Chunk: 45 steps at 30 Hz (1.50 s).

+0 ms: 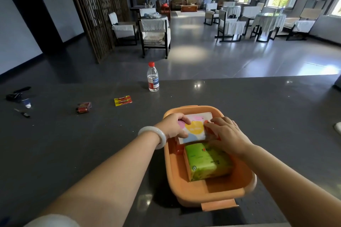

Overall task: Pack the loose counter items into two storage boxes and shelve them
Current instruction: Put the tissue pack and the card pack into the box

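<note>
At table (92, 134) centre, near edge: orange storage box (170, 167), open, no lid on it. 2 packs inside. Green tissue pack (206, 162) lies flat in the near half. Colourful pack (195, 129) sits over the far half, tilted, near edge touching the green one; something red shows under it, not identifiable.

Left grip (173, 125) clasps the colourful pack's left edge, thumb on top. Right grip (227, 134) curls over its right edge. White bangle (158, 137) on left wrist.

Loose on the table, well left of the box: carded batteries (123, 100), red battery bundle (84, 107), small dark items (17, 94). Water bottle (153, 77) upright at the far edge.
</note>
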Each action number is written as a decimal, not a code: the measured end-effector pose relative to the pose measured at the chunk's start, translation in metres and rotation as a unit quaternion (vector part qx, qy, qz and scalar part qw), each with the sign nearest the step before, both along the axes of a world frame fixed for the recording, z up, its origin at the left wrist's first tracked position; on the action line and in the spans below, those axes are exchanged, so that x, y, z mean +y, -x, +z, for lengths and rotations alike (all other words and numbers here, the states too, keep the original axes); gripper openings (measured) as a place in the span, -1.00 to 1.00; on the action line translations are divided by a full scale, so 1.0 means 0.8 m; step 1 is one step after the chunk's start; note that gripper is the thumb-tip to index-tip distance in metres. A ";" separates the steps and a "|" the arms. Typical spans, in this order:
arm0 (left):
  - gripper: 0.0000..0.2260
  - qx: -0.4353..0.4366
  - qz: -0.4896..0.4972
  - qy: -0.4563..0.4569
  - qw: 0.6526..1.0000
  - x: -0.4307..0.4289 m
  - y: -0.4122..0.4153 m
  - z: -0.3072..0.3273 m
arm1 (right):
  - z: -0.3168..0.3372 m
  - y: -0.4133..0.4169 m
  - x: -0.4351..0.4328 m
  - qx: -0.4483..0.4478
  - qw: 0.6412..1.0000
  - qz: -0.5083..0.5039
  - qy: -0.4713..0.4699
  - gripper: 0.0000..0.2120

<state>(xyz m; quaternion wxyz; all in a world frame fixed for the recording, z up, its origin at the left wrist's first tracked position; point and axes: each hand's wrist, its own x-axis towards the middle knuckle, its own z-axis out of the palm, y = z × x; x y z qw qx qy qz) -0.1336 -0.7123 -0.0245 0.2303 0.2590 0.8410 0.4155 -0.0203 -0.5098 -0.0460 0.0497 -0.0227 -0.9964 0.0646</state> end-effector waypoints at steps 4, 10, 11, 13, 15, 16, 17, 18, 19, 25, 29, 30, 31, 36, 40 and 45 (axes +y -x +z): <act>-0.67 0.107 -0.026 0.096 0.989 0.018 0.006 -0.004 | -0.006 0.005 0.004 -0.019 1.000 -0.003 -0.024 -0.41; -0.56 0.322 -0.062 0.190 0.926 0.019 0.001 -0.014 | -0.007 0.000 0.014 -0.006 0.999 -0.017 -0.037 -0.42; -0.55 0.336 -0.059 0.202 0.918 0.016 0.001 -0.015 | -0.007 -0.001 0.014 -0.003 0.999 -0.022 -0.031 -0.43; -0.56 0.331 -0.054 0.229 0.914 0.011 0.002 -0.018 | -0.006 0.000 0.011 0.009 0.999 -0.033 -0.015 -0.48; -0.54 0.304 -0.057 0.253 0.917 0.008 0.001 -0.021 | -0.004 0.003 0.007 0.016 0.998 -0.058 -0.010 -0.51; -0.51 0.287 -0.058 0.257 0.921 0.007 0.001 -0.023 | -0.002 0.005 0.006 0.009 0.997 -0.075 -0.007 -0.50; -0.46 0.276 -0.061 0.262 0.923 0.007 0.001 -0.024 | -0.001 0.008 0.007 -0.006 0.996 -0.090 0.001 -0.48; -0.40 0.271 -0.068 0.270 0.921 0.007 0.002 -0.025 | 0.000 0.011 0.007 -0.026 0.994 -0.103 0.011 -0.48; -0.36 0.273 -0.076 0.282 0.917 0.008 0.003 -0.025 | 0.001 0.014 0.008 -0.045 0.992 -0.114 0.025 -0.47; -0.39 0.281 -0.070 0.296 0.910 0.014 0.003 -0.027 | 0.000 0.017 0.009 -0.085 0.980 -0.144 0.107 -0.47; -0.38 0.282 -0.067 0.282 0.915 0.012 0.002 -0.029 | 0.000 0.015 0.009 -0.092 0.979 -0.144 0.107 -0.43; -0.36 0.283 -0.067 0.283 0.914 0.012 0.002 -0.030 | 0.001 0.015 0.009 -0.097 0.979 -0.143 0.105 -0.41; -0.34 0.284 -0.069 0.285 0.913 0.012 0.003 -0.031 | 0.003 0.016 0.010 -0.105 0.979 -0.142 0.103 -0.39; -0.36 0.293 -0.077 0.294 0.907 0.014 0.005 -0.030 | 0.014 0.024 0.015 -0.121 0.981 -0.136 0.071 -0.35; -0.39 0.294 -0.083 0.304 0.902 0.012 0.007 -0.028 | 0.006 0.025 0.013 -0.111 0.981 -0.133 0.086 -0.34; -0.39 0.288 -0.086 0.304 0.904 0.010 0.007 -0.030 | 0.005 0.023 0.009 -0.109 0.982 -0.132 0.086 -0.34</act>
